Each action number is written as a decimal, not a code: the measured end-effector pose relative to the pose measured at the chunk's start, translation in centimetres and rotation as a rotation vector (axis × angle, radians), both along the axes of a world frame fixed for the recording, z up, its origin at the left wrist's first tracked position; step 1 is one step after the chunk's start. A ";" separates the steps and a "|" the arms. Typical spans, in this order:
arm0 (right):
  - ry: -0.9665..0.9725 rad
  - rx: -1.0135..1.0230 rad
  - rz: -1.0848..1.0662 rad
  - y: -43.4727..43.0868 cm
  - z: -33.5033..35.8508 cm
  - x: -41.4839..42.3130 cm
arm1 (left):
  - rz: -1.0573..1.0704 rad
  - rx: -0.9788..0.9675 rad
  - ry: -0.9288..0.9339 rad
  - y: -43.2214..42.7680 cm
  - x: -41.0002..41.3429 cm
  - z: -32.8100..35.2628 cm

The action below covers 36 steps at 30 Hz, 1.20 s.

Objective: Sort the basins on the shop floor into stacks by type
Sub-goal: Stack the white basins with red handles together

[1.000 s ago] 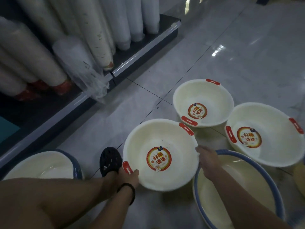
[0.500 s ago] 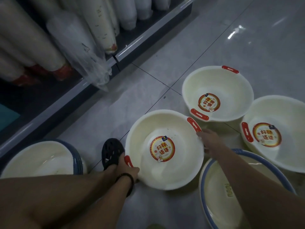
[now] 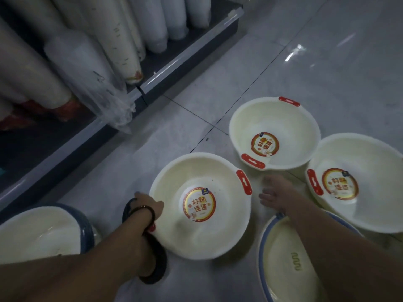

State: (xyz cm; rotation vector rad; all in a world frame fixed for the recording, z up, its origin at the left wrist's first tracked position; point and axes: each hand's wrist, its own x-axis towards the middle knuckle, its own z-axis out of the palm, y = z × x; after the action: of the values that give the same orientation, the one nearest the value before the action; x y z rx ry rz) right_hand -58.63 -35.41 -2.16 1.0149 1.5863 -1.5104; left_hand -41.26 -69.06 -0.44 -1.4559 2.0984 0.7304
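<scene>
Three cream basins with red handles and round red stickers sit on the tiled floor. My left hand (image 3: 150,204) grips the left rim of the nearest cream basin (image 3: 196,171), its wrist over one red handle. My right hand (image 3: 273,195) hovers open with spread fingers just right of that basin, touching nothing. A second cream basin (image 3: 294,131) lies behind it and a third cream basin (image 3: 370,162) at the right edge. One blue-rimmed basin (image 3: 281,271) lies under my right forearm, and another blue-rimmed basin (image 3: 43,234) sits at the lower left.
A low dark shelf (image 3: 185,55) runs along the left, loaded with long wrapped white stacks (image 3: 113,40), and loose plastic wrap (image 3: 117,110) hangs over its edge. A foot in a black sandal (image 3: 152,269) is planted beside the nearest basin. Bare grey tiles stretch to the upper right.
My right hand has let go of the nearest basin's right rim and now hangs open beside it. My left hand has shifted along the left rim, still holding it.
</scene>
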 end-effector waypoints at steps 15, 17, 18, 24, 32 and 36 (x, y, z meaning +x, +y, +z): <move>0.188 -0.267 -0.487 2.1 3.2 -7.5 | -0.197 0.496 0.300 15.4 -12.3 3.9; 0.212 -0.278 -0.484 1.1 3.7 -6.6 | -0.060 0.589 0.381 15.8 -12.7 4.5; 0.231 -0.281 -0.478 0.7 4.2 -5.9 | 0.003 0.610 0.427 16.0 -12.9 5.1; 0.329 -0.302 -0.458 -1.5 8.3 0.2 | 0.302 0.782 0.614 15.0 -12.2 9.8; 0.387 -0.429 -0.322 -4.1 11.9 10.0 | 0.541 0.514 0.878 15.5 -6.2 12.9; 0.446 -0.171 -0.003 -0.6 14.9 12.1 | 0.503 0.487 0.847 13.0 -3.1 15.4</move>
State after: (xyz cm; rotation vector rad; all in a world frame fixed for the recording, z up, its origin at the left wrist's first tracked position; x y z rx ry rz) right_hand -46.55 -35.99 12.75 0.6097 1.7087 -1.9340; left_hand -44.35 -56.03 14.99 -1.5323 1.8160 2.1880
